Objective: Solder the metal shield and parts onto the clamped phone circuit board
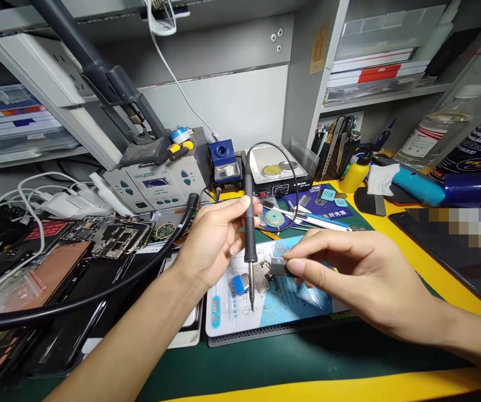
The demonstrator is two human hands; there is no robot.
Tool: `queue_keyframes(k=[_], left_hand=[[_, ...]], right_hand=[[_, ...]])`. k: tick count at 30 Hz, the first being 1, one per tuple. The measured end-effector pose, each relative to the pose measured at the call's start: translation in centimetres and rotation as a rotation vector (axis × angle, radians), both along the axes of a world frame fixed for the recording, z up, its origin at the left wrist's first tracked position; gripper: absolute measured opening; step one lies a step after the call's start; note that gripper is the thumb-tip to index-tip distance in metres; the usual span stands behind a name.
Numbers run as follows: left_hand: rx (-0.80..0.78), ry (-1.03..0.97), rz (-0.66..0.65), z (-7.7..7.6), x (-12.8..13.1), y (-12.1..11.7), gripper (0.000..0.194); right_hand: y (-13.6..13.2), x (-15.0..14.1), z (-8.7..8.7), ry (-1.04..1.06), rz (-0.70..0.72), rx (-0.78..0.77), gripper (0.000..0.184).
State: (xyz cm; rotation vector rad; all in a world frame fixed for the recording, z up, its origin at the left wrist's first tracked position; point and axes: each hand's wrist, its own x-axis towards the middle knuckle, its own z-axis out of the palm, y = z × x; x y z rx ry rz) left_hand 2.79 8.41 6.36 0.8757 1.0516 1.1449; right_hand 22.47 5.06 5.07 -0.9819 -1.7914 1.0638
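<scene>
My left hand [217,241] grips a black soldering iron [249,223] like a pen, with its thin metal tip [251,293] pointing down at a printed white and blue mat [232,315]. A small blue piece [238,285] and a metal part [259,277] lie on the mat, close beside the tip. My right hand [349,273] pinches a small dark grey block [279,267] between thumb and fingers, just above the mat. The iron's cable loops up behind my left hand.
A Quick soldering station [156,181], blue tip-cleaner stand [225,162] and digital scale [276,170] stand behind. Phone circuit boards [112,239] lie left, crossed by a thick black hose [76,301]. A clear bottle [437,134] and tweezers holder [336,153] stand right.
</scene>
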Motion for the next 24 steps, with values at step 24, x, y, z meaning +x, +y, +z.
queue_keyframes(k=[24], left_hand=[[0.105,0.155,0.137,-0.34,0.72,-0.63,0.013]], right_hand=[[-0.53,-0.72,-0.72,-0.063,0.083,0.148,0.010]])
